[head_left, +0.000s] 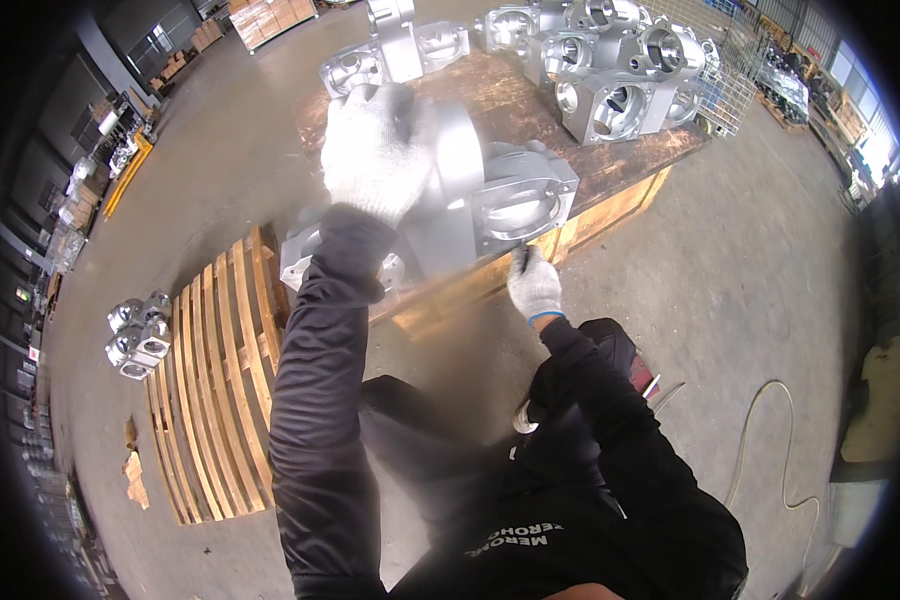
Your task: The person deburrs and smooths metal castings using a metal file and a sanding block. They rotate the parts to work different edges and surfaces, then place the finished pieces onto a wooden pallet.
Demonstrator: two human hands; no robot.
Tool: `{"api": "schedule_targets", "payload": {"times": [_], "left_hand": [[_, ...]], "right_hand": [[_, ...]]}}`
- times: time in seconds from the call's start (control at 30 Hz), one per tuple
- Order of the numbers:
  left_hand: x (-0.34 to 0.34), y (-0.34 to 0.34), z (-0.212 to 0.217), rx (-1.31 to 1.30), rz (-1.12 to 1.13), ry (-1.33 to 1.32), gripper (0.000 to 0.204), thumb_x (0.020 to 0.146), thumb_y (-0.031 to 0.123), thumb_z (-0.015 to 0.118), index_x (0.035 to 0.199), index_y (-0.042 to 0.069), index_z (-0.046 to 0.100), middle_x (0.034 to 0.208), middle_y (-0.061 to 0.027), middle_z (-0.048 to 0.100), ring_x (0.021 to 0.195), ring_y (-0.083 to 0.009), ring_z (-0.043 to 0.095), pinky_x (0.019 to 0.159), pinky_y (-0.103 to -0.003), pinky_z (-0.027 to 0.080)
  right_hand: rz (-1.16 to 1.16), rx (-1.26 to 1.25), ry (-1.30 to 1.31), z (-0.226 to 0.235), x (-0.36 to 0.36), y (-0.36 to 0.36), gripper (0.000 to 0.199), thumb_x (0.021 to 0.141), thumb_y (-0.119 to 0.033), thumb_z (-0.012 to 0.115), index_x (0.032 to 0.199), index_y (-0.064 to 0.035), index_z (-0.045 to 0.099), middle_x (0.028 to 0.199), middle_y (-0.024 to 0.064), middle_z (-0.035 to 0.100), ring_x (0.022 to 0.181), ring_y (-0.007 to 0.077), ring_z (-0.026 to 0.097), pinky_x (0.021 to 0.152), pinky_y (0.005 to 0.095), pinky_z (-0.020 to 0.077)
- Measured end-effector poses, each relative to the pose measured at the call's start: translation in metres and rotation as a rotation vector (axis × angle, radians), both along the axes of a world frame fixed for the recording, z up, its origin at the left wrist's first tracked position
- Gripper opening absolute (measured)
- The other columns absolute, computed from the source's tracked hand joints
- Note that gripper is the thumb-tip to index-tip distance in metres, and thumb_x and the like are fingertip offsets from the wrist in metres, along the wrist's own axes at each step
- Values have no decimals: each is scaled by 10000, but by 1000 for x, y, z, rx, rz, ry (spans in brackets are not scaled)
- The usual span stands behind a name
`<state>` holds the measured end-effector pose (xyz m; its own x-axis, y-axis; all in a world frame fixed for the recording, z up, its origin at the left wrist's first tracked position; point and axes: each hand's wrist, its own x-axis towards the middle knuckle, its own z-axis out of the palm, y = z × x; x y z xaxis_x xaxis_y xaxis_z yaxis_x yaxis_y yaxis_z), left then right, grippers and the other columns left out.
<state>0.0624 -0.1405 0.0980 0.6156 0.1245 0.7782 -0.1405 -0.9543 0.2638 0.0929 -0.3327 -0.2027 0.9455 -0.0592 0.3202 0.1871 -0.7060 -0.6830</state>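
Note:
A large silver metal casting (490, 195) with a round flanged opening stands at the near edge of a wooden pallet table (610, 190). My left hand (375, 150), in a white knit glove, rests on top of the casting's broad round flange, fingers spread over it. My right hand (535, 283), also gloved, sits just below the casting at the table's edge and is closed around a small dark tool whose tip points up toward the casting. Both sleeves are black.
Several more silver castings (610, 60) crowd the far side of the table. A wire mesh cage (730, 80) stands at the right. An empty wooden pallet (215, 400) leans at the left, with a small cluster of castings (138, 335) on the concrete floor. A cable (760, 440) trails at right.

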Motion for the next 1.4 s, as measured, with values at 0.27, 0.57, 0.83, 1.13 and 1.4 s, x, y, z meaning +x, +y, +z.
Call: {"api": "schedule_targets", "payload": {"times": [0.27, 0.57, 0.83, 1.13, 1.4], "left_hand": [[2, -1, -3, 26, 27, -36, 331, 943, 373, 690, 1101, 91, 758, 1136, -158, 705, 1117, -387, 631, 969, -484, 538], [-4, 3, 4, 27, 0, 38, 344, 944, 384, 705, 1114, 92, 764, 1178, -146, 704, 1139, -372, 631, 987, -475, 536], [-4, 0, 4, 26, -20, 32, 295, 960, 350, 691, 1083, 90, 755, 1112, -120, 709, 1063, -329, 629, 931, -443, 526], [0, -6, 1, 105, -1, -73, 201, 932, 260, 711, 1056, 109, 754, 1058, -110, 713, 978, -318, 650, 891, -435, 537], [-8, -13, 1, 316, 128, -80, 350, 952, 328, 708, 1209, 90, 690, 1231, -143, 669, 1157, -351, 626, 968, -470, 544]], "right_hand": [[176, 139, 236, 67, -18, 42, 422, 1060, -353, 527, 1158, 24, 690, 1012, 332, 707, 1035, 531, 652, 895, 560, 516], [551, 236, 275, 151, 35, -31, 349, 1025, -318, 616, 1150, -11, 727, 980, 161, 690, 812, 271, 649, 712, 376, 508], [365, 417, 307, 136, 40, -98, 335, 1031, -292, 670, 1199, -10, 731, 754, 82, 692, 629, 103, 600, 615, 304, 511], [5, 229, 194, 2, 12, -25, 363, 998, -301, 605, 1217, -26, 695, 1062, 276, 737, 1067, 471, 689, 946, 525, 552], [-86, 563, -106, 32, 8, -57, 372, 1061, -336, 626, 1238, -12, 660, 1044, 249, 732, 982, 389, 725, 864, 441, 558]]}}
